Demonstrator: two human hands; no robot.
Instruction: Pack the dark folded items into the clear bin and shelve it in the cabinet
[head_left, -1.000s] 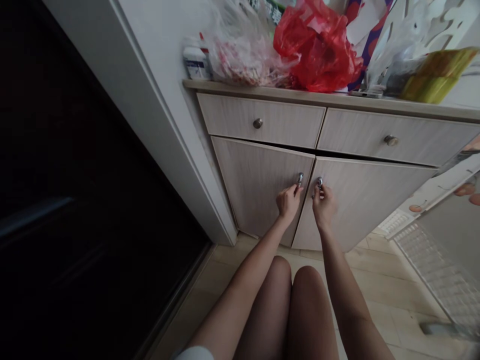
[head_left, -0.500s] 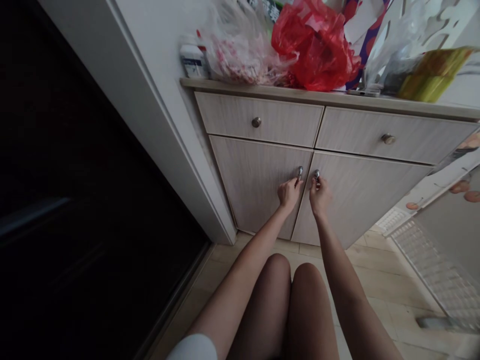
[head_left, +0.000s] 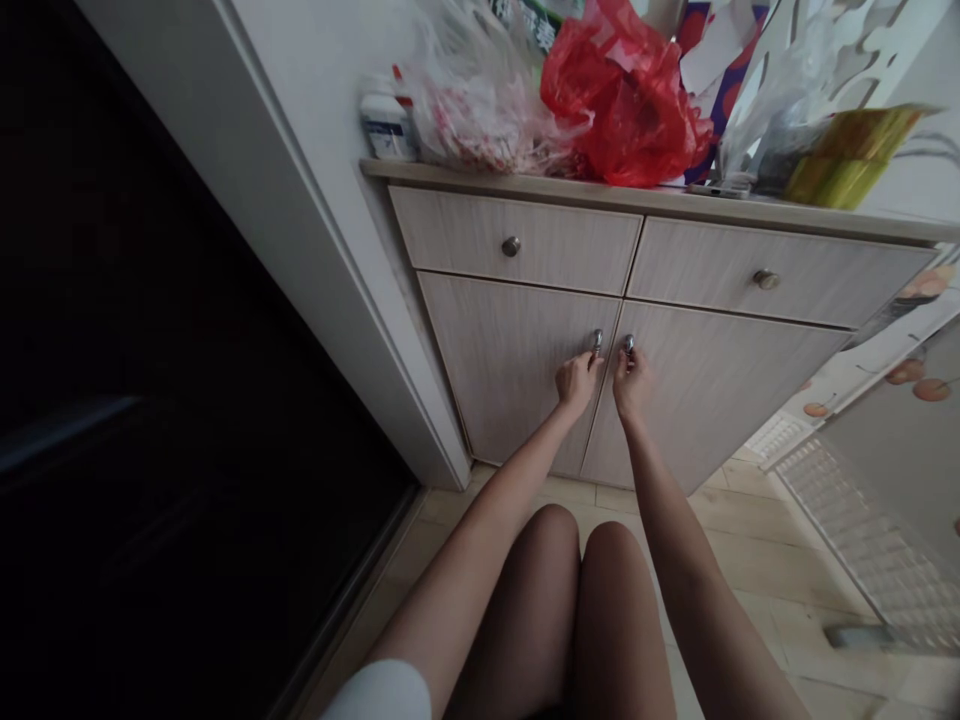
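Observation:
Both of my arms reach forward to a pale wood-grain cabinet. My left hand (head_left: 576, 380) is closed on the metal handle (head_left: 598, 338) of the left cabinet door (head_left: 510, 360); its fingers cover the handle's lower end. Beside it, my right hand (head_left: 631, 384) grips the matching handle (head_left: 629, 343) of the right cabinet door (head_left: 712, 380). Both doors lie closed, with a thin seam between them. Above them are two closed drawers, the left one with a round knob (head_left: 511, 246) and the right one with another knob (head_left: 766, 279).
On the cabinet top (head_left: 540, 186) stand a white bottle (head_left: 388, 126), a clear plastic bag (head_left: 480, 110), a red plastic bag (head_left: 626, 100) and a yellow packet (head_left: 851, 160). A dark door (head_left: 187, 400) is at left. My knees (head_left: 581, 550) are below; a white perforated panel (head_left: 862, 535) stands at right.
The view has shifted very slightly, so the cabinet's right side appears a little further left. Both hands stay on the handles, and the doors remain closed.

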